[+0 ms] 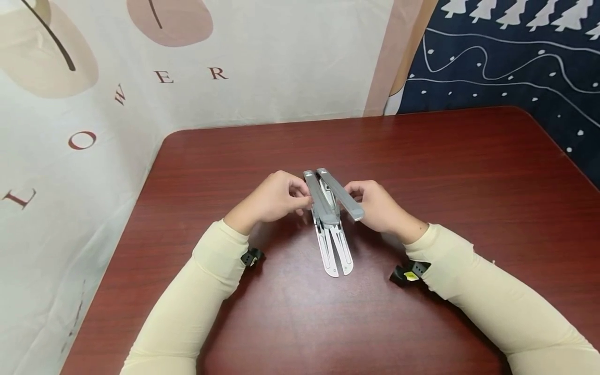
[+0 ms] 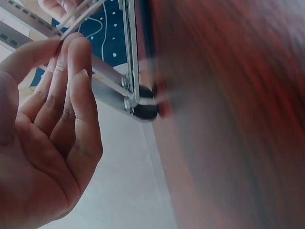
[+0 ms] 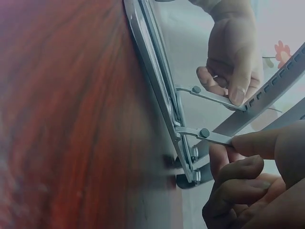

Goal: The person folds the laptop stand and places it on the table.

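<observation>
A folding silver-grey metal laptop stand (image 1: 322,200) stands on the table between the hands, its two upper arms raised off the flat base legs (image 1: 346,255). The left hand (image 1: 276,197) is at its left side, the right hand (image 1: 377,207) at its right. In the right wrist view, thumb and fingers of the left hand pinch the end of one short support strut (image 3: 209,95). Right-hand fingers pinch the matching strut (image 3: 217,138) below it. Both strut ends lie close to the upper arm (image 3: 274,86), which carries a row of notches.
The dark red-brown wooden table (image 1: 281,312) reaches back to a white printed cloth (image 1: 290,62) and a navy cloth with white trees (image 1: 497,78). Black wrist cameras (image 1: 253,257) hang under both cream sleeves (image 1: 187,297).
</observation>
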`<state>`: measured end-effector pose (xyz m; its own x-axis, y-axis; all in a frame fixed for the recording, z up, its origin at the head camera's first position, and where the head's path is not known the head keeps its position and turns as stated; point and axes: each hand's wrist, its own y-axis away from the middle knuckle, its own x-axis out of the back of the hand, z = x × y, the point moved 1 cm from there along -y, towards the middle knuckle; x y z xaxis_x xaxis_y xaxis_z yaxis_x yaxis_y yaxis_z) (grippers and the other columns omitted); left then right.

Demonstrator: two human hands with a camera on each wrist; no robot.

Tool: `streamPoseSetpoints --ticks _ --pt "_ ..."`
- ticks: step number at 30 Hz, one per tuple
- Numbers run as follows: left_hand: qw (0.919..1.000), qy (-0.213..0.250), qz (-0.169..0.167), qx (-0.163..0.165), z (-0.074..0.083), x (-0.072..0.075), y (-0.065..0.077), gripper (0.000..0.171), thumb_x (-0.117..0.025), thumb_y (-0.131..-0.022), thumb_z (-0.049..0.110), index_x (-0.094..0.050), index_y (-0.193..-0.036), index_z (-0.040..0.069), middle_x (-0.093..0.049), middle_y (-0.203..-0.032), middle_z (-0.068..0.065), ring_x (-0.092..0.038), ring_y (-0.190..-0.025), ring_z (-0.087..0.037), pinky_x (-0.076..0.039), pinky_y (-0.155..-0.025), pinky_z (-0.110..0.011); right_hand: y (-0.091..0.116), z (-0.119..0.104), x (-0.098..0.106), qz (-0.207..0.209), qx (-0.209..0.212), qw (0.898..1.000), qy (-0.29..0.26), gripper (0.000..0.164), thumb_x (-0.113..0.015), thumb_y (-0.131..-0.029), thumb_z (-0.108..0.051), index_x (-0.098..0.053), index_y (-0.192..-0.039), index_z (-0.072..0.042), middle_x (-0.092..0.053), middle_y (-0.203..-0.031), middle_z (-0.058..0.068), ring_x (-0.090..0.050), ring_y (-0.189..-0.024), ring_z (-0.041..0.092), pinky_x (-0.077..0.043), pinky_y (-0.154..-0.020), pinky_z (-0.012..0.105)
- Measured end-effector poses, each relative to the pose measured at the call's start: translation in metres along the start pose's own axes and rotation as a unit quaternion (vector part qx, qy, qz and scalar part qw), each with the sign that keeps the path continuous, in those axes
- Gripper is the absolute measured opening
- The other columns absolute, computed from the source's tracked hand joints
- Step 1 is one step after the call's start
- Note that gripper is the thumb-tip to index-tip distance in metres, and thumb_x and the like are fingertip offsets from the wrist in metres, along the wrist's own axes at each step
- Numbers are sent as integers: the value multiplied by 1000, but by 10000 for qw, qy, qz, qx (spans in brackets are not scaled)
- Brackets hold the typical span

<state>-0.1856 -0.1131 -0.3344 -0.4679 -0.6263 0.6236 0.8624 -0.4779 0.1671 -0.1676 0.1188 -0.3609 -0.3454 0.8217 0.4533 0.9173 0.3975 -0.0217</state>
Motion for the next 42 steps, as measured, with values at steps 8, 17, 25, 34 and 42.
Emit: streamPoseSetpoints --ticks 8,17,25,34,42 --pt "9998 21 -47 -169 -2 2 -1 7 -67 -91 8 -73 -87 8 -76 -83 -13 -74 -70 -25 -47 -59 -24 4 -2 -1 46 -7 9997 248 7 -66 -87 0 -69 -92 3 -70 -84 17 -63 -74 11 -50 -70 22" --pt "9980 -439 202 -397 0 0 -1 7 -67 -90 9 -73 -86 11 -73 -75 -3 -69 -70 -13 -51 -71 -27 12 -4 -2 107 -268 9987 432 9 -62 -87 -3 -68 -93 -2 -71 -82 9 -63 -68 13 -53 -58 28" --pt "9990 -284 205 -259 3 -5 -1 9 -64 -90 8 -72 -89 10 -74 -78 -3 -73 -71 -17 -52 -69 -27 14 -2 -2 -85 -247 9996 65 9 -58 -89 -1 -66 -93 0 -69 -76 9 -56 -52 13 -51 -49 29" --pt "10000 16 65 -29 7 -7 -2 12 -63 -93 10 -73 -100 6 -77 -87 -11 -75 -71 -23 -49 -56 -26 12 -1 -2 -238 -67 9993 -292 8 -58 -92 0 -64 -97 -1 -63 -73 5 -52 -50 13 -48 -48 28" --pt "9997 215 123 6 7 -8 0 11 -64 -93 10 -73 -98 6 -77 -87 -11 -75 -68 -25 -47 -53 -25 12 -1 -3 -309 -18 9988 -387 10 -57 -92 1 -62 -100 -2 -62 -76 5 -51 -48 13 -45 -46 27"
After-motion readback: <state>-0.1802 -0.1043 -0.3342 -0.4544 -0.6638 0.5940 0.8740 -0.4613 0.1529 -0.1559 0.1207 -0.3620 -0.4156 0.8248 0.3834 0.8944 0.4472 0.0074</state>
